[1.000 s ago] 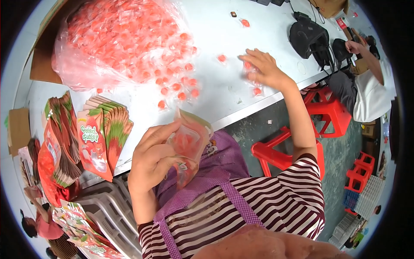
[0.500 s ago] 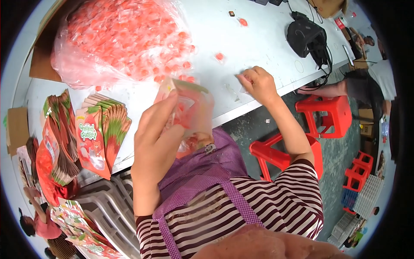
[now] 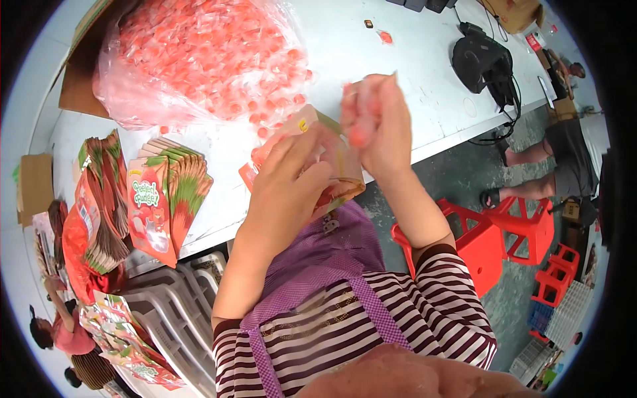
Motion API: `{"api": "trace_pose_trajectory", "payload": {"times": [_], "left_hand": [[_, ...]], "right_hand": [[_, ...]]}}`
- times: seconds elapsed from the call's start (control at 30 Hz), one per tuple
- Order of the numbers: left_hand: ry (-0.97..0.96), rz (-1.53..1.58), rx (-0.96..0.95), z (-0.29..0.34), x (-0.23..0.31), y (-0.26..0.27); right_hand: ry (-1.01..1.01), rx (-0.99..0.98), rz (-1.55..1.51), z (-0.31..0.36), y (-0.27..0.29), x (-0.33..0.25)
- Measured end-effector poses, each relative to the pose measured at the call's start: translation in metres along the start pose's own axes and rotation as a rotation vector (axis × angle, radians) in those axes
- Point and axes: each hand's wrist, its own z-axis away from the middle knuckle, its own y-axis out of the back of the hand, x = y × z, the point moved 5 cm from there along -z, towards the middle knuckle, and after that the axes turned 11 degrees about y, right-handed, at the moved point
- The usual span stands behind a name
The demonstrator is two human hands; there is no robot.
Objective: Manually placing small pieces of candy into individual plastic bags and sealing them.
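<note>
My left hand (image 3: 285,182) is closed around a printed pouch (image 3: 342,164), tilted at the table's front edge, with pinkish contents showing inside. Just right of the pouch's upper end is my right hand (image 3: 390,129), fingers curled around several clear-wrapped red candies (image 3: 360,132); motion blurs them somewhat. Beyond both hands, a large heap of the same wrapped candies (image 3: 206,60) spreads over an opened clear plastic bag (image 3: 129,106). To the left of my left hand lies a fanned stack of flat pouches (image 3: 151,222).
Another bundle of pouches (image 3: 99,199) stands farther left. Grey plastic crates (image 3: 169,318) sit below the table edge. Red stools (image 3: 474,255) stand on the floor to the right. A black bag-like object with cables (image 3: 483,60) lies on the white table (image 3: 424,86). Other people are around.
My right hand has come left from the table edge to the pouch and now shows candies in it. My left hand and the pouch have shifted right, and the pouch has tilted.
</note>
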Motion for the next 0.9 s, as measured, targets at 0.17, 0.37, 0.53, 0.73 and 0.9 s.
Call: {"api": "trace_pose_trajectory", "payload": {"times": [0.17,0.37,0.53,0.73,0.9], "left_hand": [[0.015,-0.003,0.043,0.001,-0.007,0.0],[-0.011,0.018,0.088,0.005,-0.012,0.005],[-0.021,0.05,0.128,0.015,-0.015,0.012],[0.07,-0.006,0.104,0.037,-0.02,0.033],[0.086,0.116,0.225,0.042,-0.026,0.048]], "right_hand": [[0.127,-0.263,0.286,0.008,-0.006,0.003],[0.242,-0.346,0.33,0.031,-0.016,-0.003],[0.612,-0.783,0.757,0.052,-0.036,-0.011],[0.793,-0.422,0.924,0.045,0.011,-0.028],[0.392,-0.305,1.795,0.016,0.099,0.006]]}}
